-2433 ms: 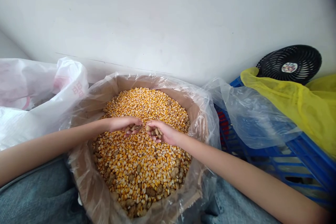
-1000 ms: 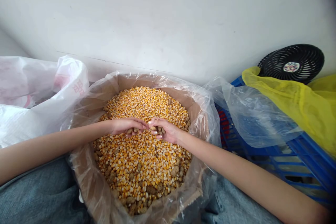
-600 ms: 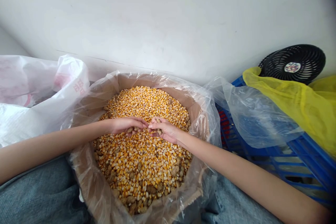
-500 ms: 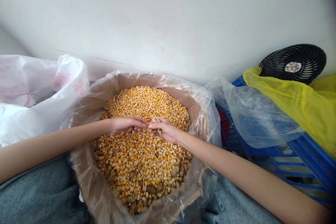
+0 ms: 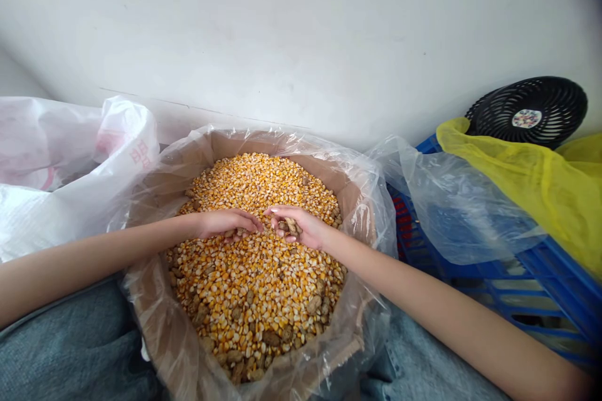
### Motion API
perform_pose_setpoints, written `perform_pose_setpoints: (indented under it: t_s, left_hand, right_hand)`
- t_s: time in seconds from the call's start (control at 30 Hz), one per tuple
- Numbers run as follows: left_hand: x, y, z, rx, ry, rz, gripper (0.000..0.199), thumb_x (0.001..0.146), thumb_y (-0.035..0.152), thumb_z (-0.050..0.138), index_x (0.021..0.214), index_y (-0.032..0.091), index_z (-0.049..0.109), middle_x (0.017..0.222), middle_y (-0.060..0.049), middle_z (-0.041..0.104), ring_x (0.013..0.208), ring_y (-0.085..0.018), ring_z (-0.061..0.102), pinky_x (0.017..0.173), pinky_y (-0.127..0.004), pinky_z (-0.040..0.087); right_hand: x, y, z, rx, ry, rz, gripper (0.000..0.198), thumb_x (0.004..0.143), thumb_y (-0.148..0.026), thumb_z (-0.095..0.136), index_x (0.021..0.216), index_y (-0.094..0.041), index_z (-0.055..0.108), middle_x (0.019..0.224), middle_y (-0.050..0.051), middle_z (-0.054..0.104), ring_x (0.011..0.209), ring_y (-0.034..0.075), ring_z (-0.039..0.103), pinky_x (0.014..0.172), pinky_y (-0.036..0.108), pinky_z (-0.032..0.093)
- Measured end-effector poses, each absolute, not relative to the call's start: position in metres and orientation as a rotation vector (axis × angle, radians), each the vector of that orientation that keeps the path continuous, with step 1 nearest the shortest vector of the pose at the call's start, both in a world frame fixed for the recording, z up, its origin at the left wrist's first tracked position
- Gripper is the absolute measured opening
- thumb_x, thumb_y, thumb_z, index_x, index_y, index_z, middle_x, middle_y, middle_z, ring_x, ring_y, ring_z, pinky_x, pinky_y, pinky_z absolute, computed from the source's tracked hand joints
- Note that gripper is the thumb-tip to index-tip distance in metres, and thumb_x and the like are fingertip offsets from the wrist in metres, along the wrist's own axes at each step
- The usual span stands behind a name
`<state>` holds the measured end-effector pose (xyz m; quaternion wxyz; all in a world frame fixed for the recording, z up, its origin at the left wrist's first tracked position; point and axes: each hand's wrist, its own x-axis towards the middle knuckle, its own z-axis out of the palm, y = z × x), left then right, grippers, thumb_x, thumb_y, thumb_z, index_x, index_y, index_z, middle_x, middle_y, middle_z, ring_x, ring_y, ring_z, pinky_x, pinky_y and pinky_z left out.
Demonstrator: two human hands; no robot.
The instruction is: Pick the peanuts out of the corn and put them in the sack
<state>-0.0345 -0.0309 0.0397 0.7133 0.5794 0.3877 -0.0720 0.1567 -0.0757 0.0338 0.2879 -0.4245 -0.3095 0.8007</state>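
Note:
A cardboard box [image 5: 176, 169] lined with clear plastic holds yellow and white corn kernels [image 5: 263, 178]. Unshelled peanuts [image 5: 271, 338] lie among the kernels, mostly along the near edge. Over the middle of the corn, my left hand [image 5: 230, 223] curls round several peanuts, partly hidden under the fingers. Just to its right, my right hand [image 5: 301, 225] cups peanuts [image 5: 289, 225] in its bent fingers, which show at the palm. A narrow gap separates the fingertips of the two hands.
To the left stands a white woven sack [image 5: 126, 131] with red print. At right, a blue plastic crate [image 5: 527, 282] carries a clear plastic bag [image 5: 465, 200], yellow mesh [image 5: 522, 169] and a black fan [image 5: 527, 114]. A white wall [image 5: 282, 31] rises behind the box.
My right hand has drawn slightly right, away from the left fingertips, and turned so that more peanuts show in its palm. The left hand has barely moved.

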Motion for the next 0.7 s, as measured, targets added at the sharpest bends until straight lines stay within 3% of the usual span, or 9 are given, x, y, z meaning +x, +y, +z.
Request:
perform_pose_setpoints:
  t_s: [0.1,0.17,0.33,0.5,0.7]
  left_hand:
    - [-0.035,-0.031,0.037,1.331,0.858,-0.189,0.030,0.067,0.039,0.049,0.089,0.021,0.056,0.069,0.002,0.046,0.048,-0.006,0.035,0.041,-0.018,0.025]
    - [-0.034,-0.031,0.035,1.407,0.874,-0.190,0.029,0.066,0.040,0.049,0.086,0.019,0.055,0.064,0.003,0.043,0.048,-0.006,0.035,0.041,-0.017,0.025]
    - [-0.032,-0.034,0.034,1.490,0.841,-0.257,0.029,0.065,0.040,0.050,0.083,0.018,0.050,0.061,0.004,0.041,0.047,-0.006,0.034,0.039,-0.017,0.023]
    - [-0.031,-0.034,0.039,1.501,0.735,-0.341,0.028,0.069,0.037,0.048,0.089,0.017,0.054,0.063,0.003,0.045,0.050,-0.006,0.036,0.042,-0.016,0.026]
    - [-0.029,-0.042,0.048,1.848,0.509,-0.403,0.024,0.070,0.026,0.047,0.089,0.017,0.059,0.072,0.002,0.054,0.062,-0.008,0.043,0.056,-0.016,0.032]
  right_hand:
    - [0.166,-0.073,0.038,-1.318,-1.280,2.047,0.024,0.068,-0.031,0.051,0.089,-0.019,0.055,0.058,-0.004,0.050,0.045,0.005,0.042,0.034,0.015,0.019]
    - [0.172,-0.072,0.042,-1.490,-1.756,1.860,0.021,0.067,-0.030,0.050,0.083,-0.018,0.059,0.056,-0.003,0.052,0.047,0.006,0.044,0.039,0.016,0.027]
    - [0.175,-0.076,0.058,-1.780,-2.819,0.913,0.019,0.061,-0.020,0.048,0.070,-0.021,0.065,0.072,0.001,0.064,0.065,0.015,0.056,0.057,0.024,0.038]
    - [0.164,-0.084,0.070,-1.821,-3.099,0.683,0.023,0.061,-0.028,0.050,0.076,-0.021,0.066,0.073,0.005,0.065,0.067,0.021,0.059,0.054,0.027,0.042]
    - [0.151,-0.093,0.067,-1.860,-3.202,0.431,0.021,0.065,-0.019,0.050,0.076,-0.014,0.066,0.074,0.012,0.065,0.071,0.024,0.060,0.056,0.030,0.046]
